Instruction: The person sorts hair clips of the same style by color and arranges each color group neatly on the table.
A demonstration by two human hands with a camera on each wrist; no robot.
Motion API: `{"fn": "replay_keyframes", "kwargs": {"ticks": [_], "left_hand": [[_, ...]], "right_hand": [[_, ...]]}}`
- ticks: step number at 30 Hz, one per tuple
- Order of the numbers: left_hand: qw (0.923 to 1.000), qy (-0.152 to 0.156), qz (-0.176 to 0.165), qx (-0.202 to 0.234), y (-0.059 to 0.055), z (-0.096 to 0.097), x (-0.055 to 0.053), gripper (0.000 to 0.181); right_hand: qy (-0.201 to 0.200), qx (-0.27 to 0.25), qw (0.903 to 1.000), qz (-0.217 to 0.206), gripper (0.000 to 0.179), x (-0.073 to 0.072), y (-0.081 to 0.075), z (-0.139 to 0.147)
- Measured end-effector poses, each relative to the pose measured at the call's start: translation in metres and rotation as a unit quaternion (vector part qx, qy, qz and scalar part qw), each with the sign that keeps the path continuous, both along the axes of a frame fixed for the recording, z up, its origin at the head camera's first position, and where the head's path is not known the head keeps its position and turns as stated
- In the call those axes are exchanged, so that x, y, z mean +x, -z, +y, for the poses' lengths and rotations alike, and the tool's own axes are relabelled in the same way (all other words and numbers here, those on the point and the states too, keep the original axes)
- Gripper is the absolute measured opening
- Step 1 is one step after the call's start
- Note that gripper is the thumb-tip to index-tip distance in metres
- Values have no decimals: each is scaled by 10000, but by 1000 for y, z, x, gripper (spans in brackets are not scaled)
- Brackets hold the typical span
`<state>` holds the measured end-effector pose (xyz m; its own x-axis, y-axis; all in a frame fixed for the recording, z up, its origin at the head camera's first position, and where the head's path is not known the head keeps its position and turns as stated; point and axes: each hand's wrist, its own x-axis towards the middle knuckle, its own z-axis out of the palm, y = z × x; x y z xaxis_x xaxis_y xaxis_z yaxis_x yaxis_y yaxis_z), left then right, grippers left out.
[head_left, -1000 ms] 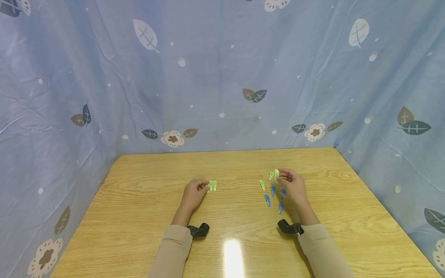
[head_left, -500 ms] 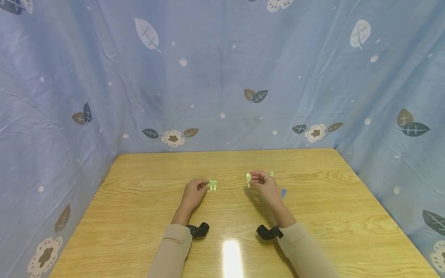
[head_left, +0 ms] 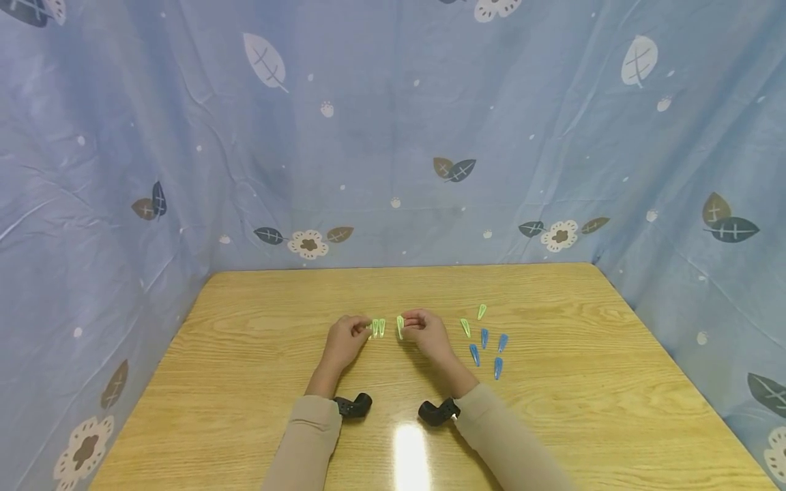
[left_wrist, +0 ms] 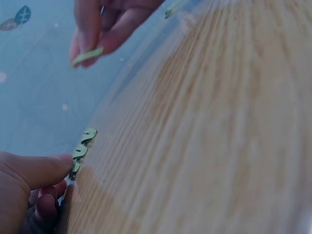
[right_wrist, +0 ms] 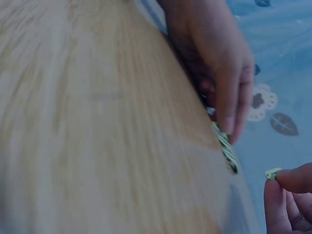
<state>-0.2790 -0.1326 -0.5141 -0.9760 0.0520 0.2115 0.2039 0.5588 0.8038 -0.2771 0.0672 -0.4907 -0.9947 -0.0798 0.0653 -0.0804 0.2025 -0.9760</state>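
Observation:
Between thumb and fingers, my right hand pinches a light green snap hair clip above the table. The right wrist view shows that clip at the fingertips. To its left, several matching clips stand side by side in a short row. At the row's left end, my left hand pinches the last clip, which its fingers partly hide. On the right side of the table lie two loose green clips and several blue hair clips.
Both hands work over a wood-grain table. A blue curtain with leaf and flower prints hangs behind it and on both sides. Bright light reflects off the table's front.
My right hand has carried a green clip leftward from the loose clips to near the row. The left hand stays at the row's left end.

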Motion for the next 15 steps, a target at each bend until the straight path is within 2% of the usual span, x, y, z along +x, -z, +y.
{"fn": "replay_keyframes", "kwargs": {"ticks": [6,15], "left_hand": [[10000,-6,-55,17,1,0,-2,19],[9999,17,-87,53,0,-2,-1,19]], "right_hand": [[76,-24,9998,-191,25,-5,6,-17],[434,694,9966,24,23,-10,6,-30]]}}
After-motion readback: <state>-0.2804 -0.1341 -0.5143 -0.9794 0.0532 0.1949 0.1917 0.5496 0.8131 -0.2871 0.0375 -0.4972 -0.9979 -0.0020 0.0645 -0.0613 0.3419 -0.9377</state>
